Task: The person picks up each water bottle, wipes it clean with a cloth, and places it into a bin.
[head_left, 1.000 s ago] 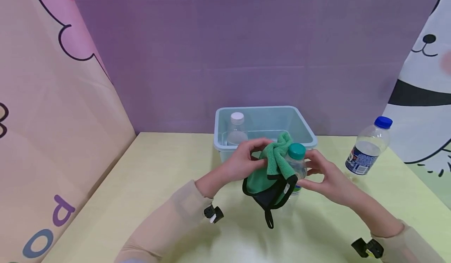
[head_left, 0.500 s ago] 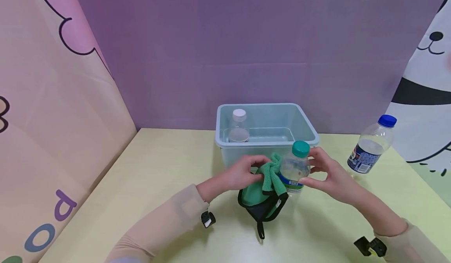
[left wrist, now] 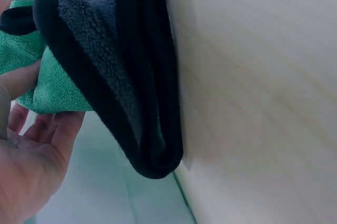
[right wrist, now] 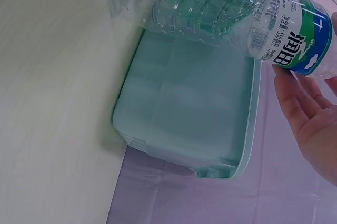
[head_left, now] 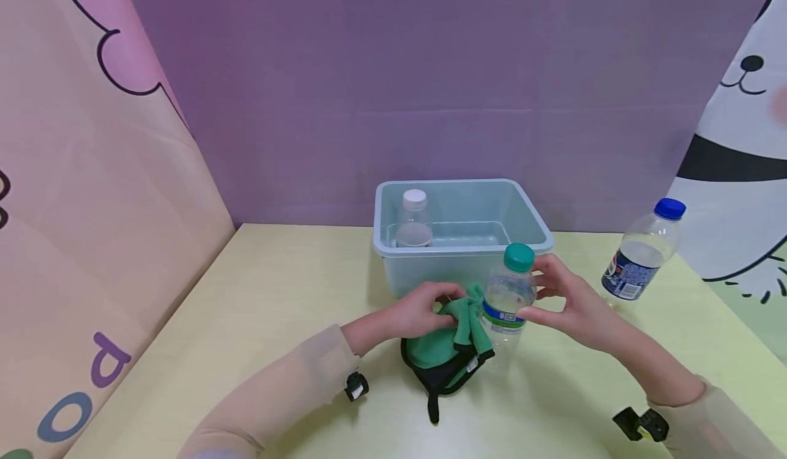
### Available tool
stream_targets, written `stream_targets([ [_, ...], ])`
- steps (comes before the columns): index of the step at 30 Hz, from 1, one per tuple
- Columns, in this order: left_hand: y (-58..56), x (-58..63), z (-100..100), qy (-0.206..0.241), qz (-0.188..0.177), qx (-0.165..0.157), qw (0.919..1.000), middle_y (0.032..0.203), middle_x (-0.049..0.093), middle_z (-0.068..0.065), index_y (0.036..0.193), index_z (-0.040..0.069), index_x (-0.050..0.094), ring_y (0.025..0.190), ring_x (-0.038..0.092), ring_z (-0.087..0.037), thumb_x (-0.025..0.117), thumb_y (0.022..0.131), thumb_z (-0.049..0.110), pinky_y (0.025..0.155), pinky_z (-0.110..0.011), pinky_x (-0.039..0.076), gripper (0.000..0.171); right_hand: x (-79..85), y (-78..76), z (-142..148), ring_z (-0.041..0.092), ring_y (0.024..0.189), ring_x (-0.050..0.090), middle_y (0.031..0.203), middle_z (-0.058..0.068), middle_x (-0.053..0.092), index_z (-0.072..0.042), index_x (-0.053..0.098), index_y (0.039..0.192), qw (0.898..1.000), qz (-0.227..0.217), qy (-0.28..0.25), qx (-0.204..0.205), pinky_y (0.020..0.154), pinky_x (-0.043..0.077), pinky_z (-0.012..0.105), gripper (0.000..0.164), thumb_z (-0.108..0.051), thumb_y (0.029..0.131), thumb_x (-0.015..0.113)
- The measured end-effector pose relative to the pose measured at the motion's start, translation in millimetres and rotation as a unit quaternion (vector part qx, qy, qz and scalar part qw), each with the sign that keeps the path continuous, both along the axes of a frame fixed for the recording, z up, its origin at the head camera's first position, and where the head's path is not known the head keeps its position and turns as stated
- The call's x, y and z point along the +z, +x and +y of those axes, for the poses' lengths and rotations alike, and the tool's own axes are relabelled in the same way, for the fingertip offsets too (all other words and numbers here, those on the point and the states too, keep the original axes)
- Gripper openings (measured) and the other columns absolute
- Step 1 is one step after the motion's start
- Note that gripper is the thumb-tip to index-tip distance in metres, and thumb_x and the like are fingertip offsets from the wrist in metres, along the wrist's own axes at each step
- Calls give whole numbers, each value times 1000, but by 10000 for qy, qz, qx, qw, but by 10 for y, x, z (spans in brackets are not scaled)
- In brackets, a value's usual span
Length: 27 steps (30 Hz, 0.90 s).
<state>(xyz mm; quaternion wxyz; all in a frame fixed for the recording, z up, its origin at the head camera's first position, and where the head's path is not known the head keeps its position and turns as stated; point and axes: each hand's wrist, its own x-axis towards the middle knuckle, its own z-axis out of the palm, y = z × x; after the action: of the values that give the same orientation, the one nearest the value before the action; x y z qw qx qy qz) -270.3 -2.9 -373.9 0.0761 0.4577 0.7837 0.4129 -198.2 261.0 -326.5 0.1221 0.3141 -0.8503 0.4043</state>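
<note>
My left hand (head_left: 424,312) pinches a bunched green towel (head_left: 433,351) with dark edging and a hanging loop, low over the table in front of the basin. In the left wrist view the thumb and fingers close on the towel's green side (left wrist: 60,84), and its dark folded edge lies along the tabletop. To the right, my right hand (head_left: 574,309) holds a clear plastic bottle (head_left: 509,288) with a green cap, thumb and fingers around its upper part. The bottle is upright, and its green-and-blue label (right wrist: 292,29) shows in the right wrist view.
Behind the hands stands a light blue plastic basin (head_left: 455,266), with a white-capped bottle (head_left: 415,223) inside at the left. A blue-capped bottle (head_left: 636,261) stands on the table (head_left: 295,278) at the right. A purple cloth backdrop (head_left: 369,104) rises behind the table.
My left hand has lowered the towel toward the table and shifted it left, away from the bottle. More of the green-capped bottle now shows, while the right hand has barely moved.
</note>
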Motion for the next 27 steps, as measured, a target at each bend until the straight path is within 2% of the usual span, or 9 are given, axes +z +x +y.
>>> stream_targets([
  [4,22,20,-82,169,-109,91,9998,105,66,-6,110,2,65,94,60,-16,67,87,-3,88,-27,46,24,1,-6,-7,13,98,62,123,16,55,-1,42,132,9999,-130,22,-27,77,55,32,61,3,81,75],
  [9,74,67,-210,543,-481,212,9971,104,64,-7,111,2,64,97,57,-14,64,88,-5,75,-26,50,25,11,-6,-3,26,97,64,124,19,55,-3,41,134,9997,-225,56,-53,76,54,31,61,1,82,74],
  [11,89,81,-263,686,-581,238,9957,103,64,-8,111,1,63,98,58,-16,63,87,-6,73,-27,52,25,18,-1,3,27,98,64,124,19,55,-4,41,135,9996,-247,75,-70,77,53,29,62,0,83,74],
  [13,101,96,-319,756,-649,304,9946,104,64,-8,111,1,63,100,58,-17,63,87,-7,75,-31,53,25,28,6,7,25,100,63,125,19,56,-4,41,136,9995,-277,96,-86,79,53,28,62,-1,83,74],
  [17,116,116,-428,805,-683,455,9934,106,64,-6,111,3,64,102,58,-19,63,87,-7,77,-36,53,26,40,19,16,8,110,56,131,18,54,-5,38,141,9992,-370,129,-75,85,50,26,65,-2,86,72],
  [19,117,120,-477,823,-649,519,9931,106,64,-5,111,4,64,101,58,-19,63,87,-6,77,-36,53,26,44,27,16,8,116,53,134,18,52,-7,36,144,9989,-449,141,-58,88,48,25,66,-3,87,70],
  [21,115,122,-522,889,-621,513,9928,106,63,-5,111,4,64,101,58,-19,63,87,-6,76,-35,53,26,48,35,11,17,122,50,138,17,49,-10,33,146,9983,-551,162,-48,91,46,24,68,-5,89,69],
  [24,107,120,-578,984,-553,485,9924,105,63,-6,111,4,64,99,58,-19,62,87,-7,75,-35,53,26,56,50,-6,33,124,48,141,17,46,-12,30,148,9976,-651,206,-94,94,45,31,70,-8,90,68],
  [27,100,133,-620,1027,-499,484,9923,105,63,-6,111,4,64,98,58,-19,62,87,-7,73,-36,54,26,60,57,-35,37,122,48,139,15,47,-12,30,148,9978,-546,222,-290,91,47,37,72,-9,88,70],
])
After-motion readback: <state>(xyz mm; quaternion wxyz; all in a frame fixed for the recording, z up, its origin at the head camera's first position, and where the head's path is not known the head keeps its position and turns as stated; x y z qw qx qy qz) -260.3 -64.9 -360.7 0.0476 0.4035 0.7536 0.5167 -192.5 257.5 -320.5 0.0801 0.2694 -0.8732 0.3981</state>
